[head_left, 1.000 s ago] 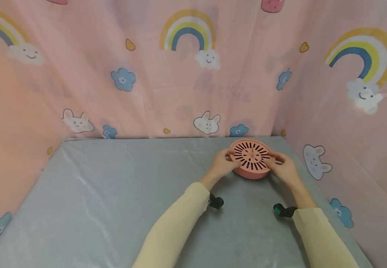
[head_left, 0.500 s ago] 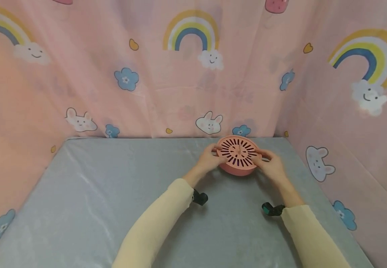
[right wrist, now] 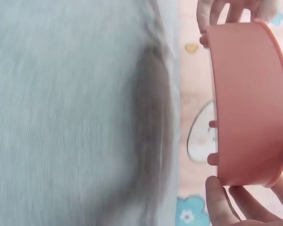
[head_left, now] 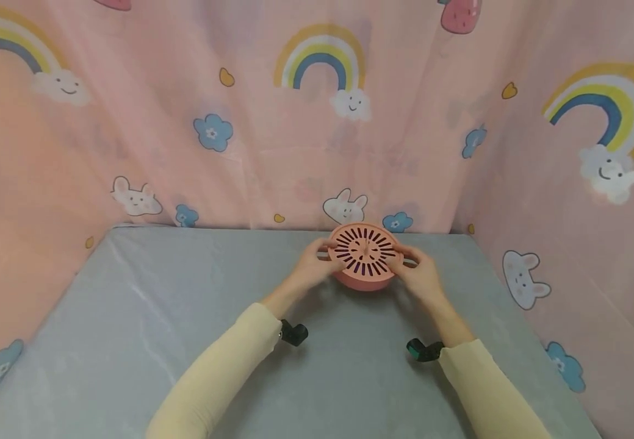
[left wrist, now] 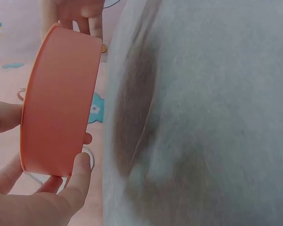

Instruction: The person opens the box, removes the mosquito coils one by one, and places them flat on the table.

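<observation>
We see the left hand [head_left: 312,263] and the right hand [head_left: 420,271] gripping opposite sides of a round pink container [head_left: 365,284], fingers and thumbs curved about its wall and rim. Between the two hands, its slotted top [head_left: 365,251] faces upward, with a thin stalk standing near the middle. The wrist views show us that the hands hold it clear of the tabletop [head_left: 212,274], its shadow falling on the surface just beside them. Small feet [right wrist: 212,159] jut from its base, close to the right hand's fingertips. Below each hand, at the wrist, we see a black device [head_left: 295,334] by the cuff of a pale sleeve [head_left: 220,372]. Beyond the hands hangs a pink printed cloth [head_left: 251,171]. The slots look dark, so we cannot tell what the container holds; some fingers are hidden behind its wall, and the wrist views cut both hands off at the frame edge
</observation>
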The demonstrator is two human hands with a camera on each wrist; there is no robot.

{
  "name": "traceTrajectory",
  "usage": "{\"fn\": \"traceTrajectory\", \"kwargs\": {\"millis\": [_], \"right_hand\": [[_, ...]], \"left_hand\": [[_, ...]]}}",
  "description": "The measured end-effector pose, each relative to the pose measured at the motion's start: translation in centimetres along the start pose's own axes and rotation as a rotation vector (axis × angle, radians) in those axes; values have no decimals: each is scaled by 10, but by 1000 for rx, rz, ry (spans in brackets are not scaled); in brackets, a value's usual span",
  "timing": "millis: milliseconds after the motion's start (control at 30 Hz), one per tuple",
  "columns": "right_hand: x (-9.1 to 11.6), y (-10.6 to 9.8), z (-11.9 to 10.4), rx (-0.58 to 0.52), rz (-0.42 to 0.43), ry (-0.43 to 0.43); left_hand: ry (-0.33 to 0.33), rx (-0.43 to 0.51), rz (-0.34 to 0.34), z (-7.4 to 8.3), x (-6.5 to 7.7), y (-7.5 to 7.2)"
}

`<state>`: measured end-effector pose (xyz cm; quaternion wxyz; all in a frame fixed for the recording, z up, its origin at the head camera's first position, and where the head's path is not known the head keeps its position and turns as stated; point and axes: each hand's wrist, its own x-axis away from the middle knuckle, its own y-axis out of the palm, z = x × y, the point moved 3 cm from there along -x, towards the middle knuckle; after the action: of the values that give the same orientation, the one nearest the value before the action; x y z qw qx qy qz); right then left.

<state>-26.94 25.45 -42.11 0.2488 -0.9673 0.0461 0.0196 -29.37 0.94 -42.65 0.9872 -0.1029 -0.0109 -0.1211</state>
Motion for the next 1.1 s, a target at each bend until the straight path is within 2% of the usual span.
{"fn": "traceTrajectory", "kwargs": {"millis": [233, 433, 600, 900, 1100], "right_hand": [[1, 27, -11, -23, 8, -54], [2, 48, -20, -40, -7, -78], [2, 66, -28, -59, -26, -80], [3, 97, -32, -37, -70, -50], [5, 110, -31, -53, -102, -10]], "left_hand": [[-28, -4, 33, -4, 15, -26], [-25, -24, 65, -8, 31, -49], [-26, -31, 80, -14, 37, -66], [-68, -25, 91, -34, 50, -89], [-86, -38, 102, -44, 54, -96]]}}
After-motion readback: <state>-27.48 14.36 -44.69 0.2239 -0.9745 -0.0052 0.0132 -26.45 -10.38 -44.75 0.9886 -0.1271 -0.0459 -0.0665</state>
